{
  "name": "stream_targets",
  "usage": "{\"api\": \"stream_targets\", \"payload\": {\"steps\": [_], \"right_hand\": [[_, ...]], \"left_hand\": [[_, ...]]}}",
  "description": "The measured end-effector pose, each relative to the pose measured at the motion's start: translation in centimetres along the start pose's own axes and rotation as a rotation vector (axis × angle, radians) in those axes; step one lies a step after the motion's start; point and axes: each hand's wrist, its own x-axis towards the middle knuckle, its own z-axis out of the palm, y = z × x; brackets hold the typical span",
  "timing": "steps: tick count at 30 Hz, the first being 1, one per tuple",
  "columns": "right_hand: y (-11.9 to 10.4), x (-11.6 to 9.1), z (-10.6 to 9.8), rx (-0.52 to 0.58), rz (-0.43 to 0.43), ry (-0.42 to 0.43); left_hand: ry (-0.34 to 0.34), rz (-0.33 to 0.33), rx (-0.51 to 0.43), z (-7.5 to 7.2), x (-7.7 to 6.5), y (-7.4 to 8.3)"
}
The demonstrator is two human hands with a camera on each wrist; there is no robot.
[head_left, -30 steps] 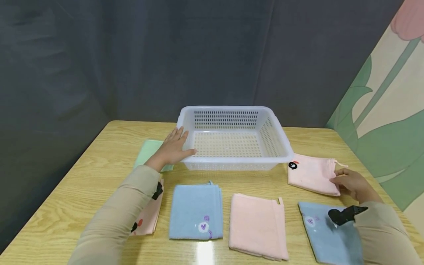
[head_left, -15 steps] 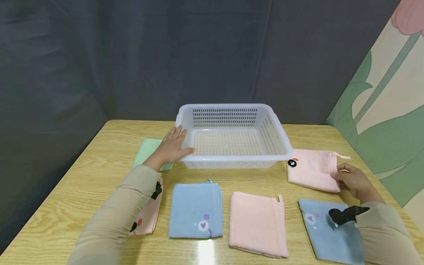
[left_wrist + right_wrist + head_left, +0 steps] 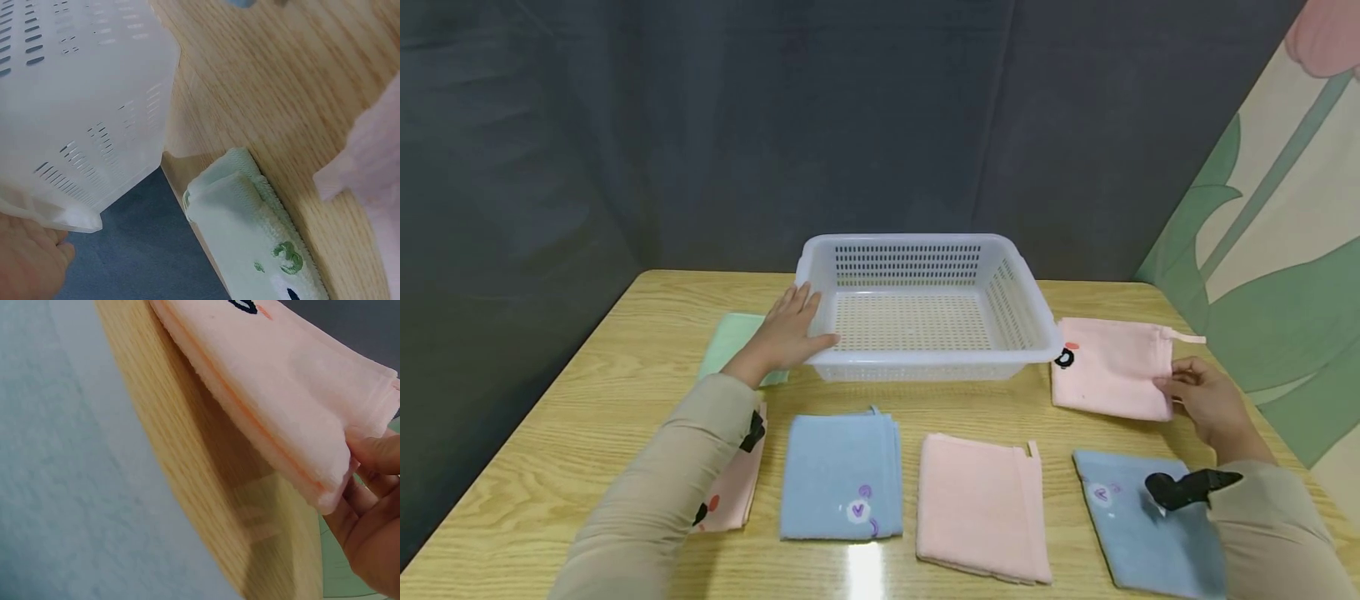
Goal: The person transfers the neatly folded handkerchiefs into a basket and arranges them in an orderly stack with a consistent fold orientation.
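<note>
A pink cloth with a hanging loop (image 3: 1112,371) is beside the right front corner of the white basket; whether they touch is unclear. The right hand (image 3: 1213,408) pinches its right end between thumb and curled fingers, and in the right wrist view the near edge is tilted up off the table (image 3: 587,383). That view cuts off the cloth's black-and-red stitching at the top.

The left hand (image 3: 786,329) lies on the left rim of the white basket (image 3: 932,360), fingers extended and thumb spread; the slotted floor and walls show inside.

The left arm partly hides a green cloth (image 3: 728,337) and a second pink cloth (image 3: 733,492). In front are a blue cloth (image 3: 835,467), its purple stitching including a heart-like mark, and a plain-faced pink cloth (image 3: 981,508). The right sleeve (image 3: 1270,517) covers part of another blue cloth (image 3: 1142,533).
</note>
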Motion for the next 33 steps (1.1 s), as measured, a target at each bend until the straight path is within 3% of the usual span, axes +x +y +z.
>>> {"api": "stream_targets", "payload": {"steps": [5,11,17,28,33], "right_hand": [[2.1,1.7,-1.3,0.078,-0.066,0.05],[3.5,3.0,-2.6,0.151,-0.058,0.093],[3.3,3.1,-2.8,0.025,-0.014,0.153],[3.0,3.4,-3.1,0.211,-0.113,0.168],[3.0,3.6,-3.5,0.218,-0.113,0.203]], "left_hand": [[0.005,-0.003,-0.004,0.0,0.0,-0.1],[0.004,-0.009,0.003,0.0,0.1,-0.1],[0.004,-0.01,-0.005,-0.1,0.2,-0.2],[-0.003,-0.013,-0.013,0.0,0.0,0.1],[0.003,-0.011,-0.013,0.0,0.0,0.2]]}}
